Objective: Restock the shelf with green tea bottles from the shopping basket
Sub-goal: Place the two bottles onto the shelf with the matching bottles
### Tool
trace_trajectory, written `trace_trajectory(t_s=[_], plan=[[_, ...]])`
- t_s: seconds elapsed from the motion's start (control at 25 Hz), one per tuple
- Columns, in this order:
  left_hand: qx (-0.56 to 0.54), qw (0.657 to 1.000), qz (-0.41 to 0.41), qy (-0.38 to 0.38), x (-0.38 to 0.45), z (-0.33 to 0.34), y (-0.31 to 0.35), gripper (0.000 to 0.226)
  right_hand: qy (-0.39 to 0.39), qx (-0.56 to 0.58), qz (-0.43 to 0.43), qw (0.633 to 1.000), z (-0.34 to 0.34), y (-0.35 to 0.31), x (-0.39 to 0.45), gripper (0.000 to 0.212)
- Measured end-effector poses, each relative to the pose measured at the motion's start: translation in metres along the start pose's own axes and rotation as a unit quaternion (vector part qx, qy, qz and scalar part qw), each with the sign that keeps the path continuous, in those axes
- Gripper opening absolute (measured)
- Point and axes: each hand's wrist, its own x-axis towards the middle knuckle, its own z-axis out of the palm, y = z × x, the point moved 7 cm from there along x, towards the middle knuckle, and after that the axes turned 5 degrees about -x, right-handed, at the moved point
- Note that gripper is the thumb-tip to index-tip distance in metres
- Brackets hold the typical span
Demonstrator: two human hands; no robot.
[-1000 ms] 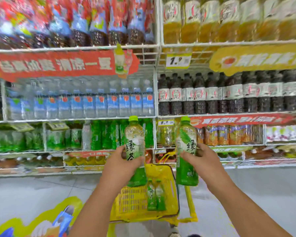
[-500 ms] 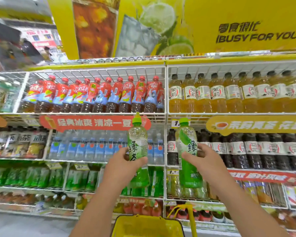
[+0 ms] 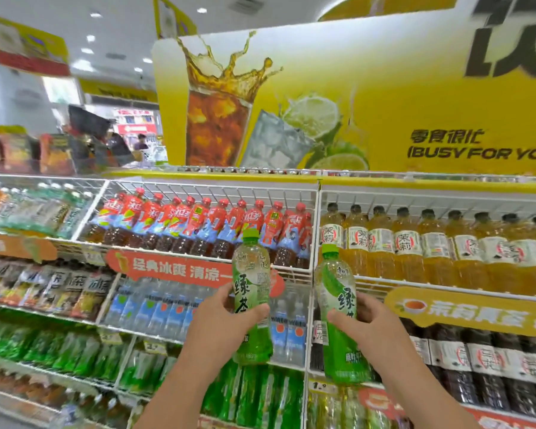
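Note:
I hold two green tea bottles upright in front of the drinks shelving. My left hand [image 3: 220, 323] grips one green tea bottle [image 3: 252, 283] round its middle. My right hand [image 3: 372, 328] grips the other green tea bottle [image 3: 338, 292], which leans slightly left. Both have green caps and green-and-white labels. They hang before the shelf of water bottles [image 3: 155, 308]. Rows of green bottles [image 3: 254, 394] stand on the shelf below my hands. The shopping basket is out of view.
White wire shelves [image 3: 314, 274] hold red-capped tea bottles [image 3: 205, 224] on top left, amber jasmine tea [image 3: 430, 249] on top right, dark bottles [image 3: 477, 366] at right. A yellow advertising board [image 3: 384, 97] tops the unit. People stand far off at left [image 3: 118, 147].
The view has tilted up from the floor and basket to the upper shelves. Both hands have lifted the two bottles, and the yellow basket has dropped out of sight.

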Motion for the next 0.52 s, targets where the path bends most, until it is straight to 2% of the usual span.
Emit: trace_trajectory(t_s=[0.12,0.32,0.48,0.52], plan=[[-0.003,1.0,-0.005,0.015,-0.006,-0.009,0.003,0.062,-0.001,0.0,-0.023,1.0,0.005,-0.012,0.001,0.078],[-0.01,0.998,-0.024,0.05,-0.018,-0.042,-0.01,0.083,-0.044,0.021,-0.023,0.999,0.037,-0.018,0.003,0.077],[-0.029,0.996,-0.046,0.074,-0.028,-0.084,-0.027,0.064,-0.09,0.024,-0.019,0.995,0.086,-0.026,-0.003,0.077],[-0.031,0.995,-0.053,0.081,-0.03,-0.096,-0.033,0.066,-0.101,0.025,-0.018,0.994,0.099,-0.029,-0.005,0.075]])
